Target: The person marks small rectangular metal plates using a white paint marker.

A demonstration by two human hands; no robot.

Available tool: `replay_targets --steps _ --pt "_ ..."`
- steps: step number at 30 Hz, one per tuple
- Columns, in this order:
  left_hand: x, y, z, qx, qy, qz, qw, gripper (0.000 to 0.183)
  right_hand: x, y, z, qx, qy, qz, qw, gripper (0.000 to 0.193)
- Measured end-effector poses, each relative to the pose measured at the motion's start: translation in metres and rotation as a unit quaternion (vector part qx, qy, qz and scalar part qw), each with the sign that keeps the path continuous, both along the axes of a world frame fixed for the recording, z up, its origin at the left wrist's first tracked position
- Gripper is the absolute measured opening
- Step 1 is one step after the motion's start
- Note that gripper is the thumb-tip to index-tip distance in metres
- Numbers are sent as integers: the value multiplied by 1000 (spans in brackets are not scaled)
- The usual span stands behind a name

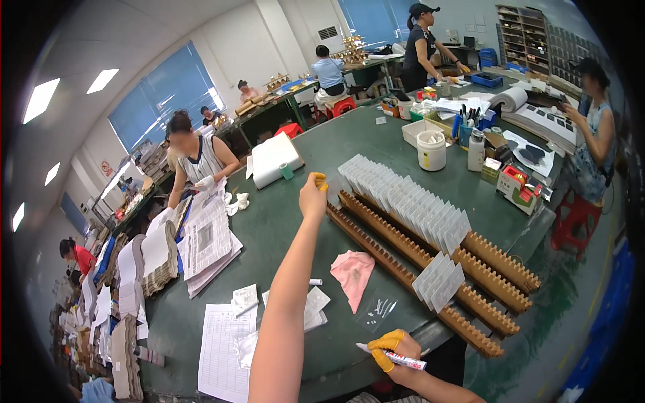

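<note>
My left hand (314, 196), with yellow finger covers, reaches to the far left end of the wooden racks. Its fingers pinch the edge of a thin clear plate (336, 190), which shows only faintly. At the near table edge my right hand (396, 352), also in yellow finger covers, is closed round a white paint marker (407, 361), its tip pointing left. Notched wooden racks (497, 295) lie side by side on the right. A long row of clear plates (410, 195) stands upright in them, and a smaller group of plates (440, 282) stands nearer me.
A pink cloth (352, 277) and a small clear bag (376, 314) lie between my arms. Left are a printed sheet (218, 349) and newspapers (205, 232). A white tub (431, 151) and a tape dispenser (519, 189) stand beyond the racks. Other people work around the green table (282, 221).
</note>
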State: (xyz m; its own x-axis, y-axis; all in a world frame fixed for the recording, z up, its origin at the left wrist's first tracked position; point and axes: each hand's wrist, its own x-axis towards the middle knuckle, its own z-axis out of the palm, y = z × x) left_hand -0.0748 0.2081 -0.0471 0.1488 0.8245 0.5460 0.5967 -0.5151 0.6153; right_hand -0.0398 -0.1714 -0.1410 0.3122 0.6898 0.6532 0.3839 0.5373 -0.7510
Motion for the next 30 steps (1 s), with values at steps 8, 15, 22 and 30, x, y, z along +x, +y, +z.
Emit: replay_targets --steps 8,15,22,30 --pt "-36 -38 19 214 57 -53 974 26 2 2 5 -9 9 9 1000 8" --pt "-146 -162 27 95 270 -149 946 18 -2 1 8 -48 18 21 998 7" --pt "-194 -228 -21 69 336 -142 928 26 -2 -1 12 -74 29 29 996 9" --pt "-212 -251 -42 183 336 -164 909 26 -6 0 0 -55 -5 -32 998 27"
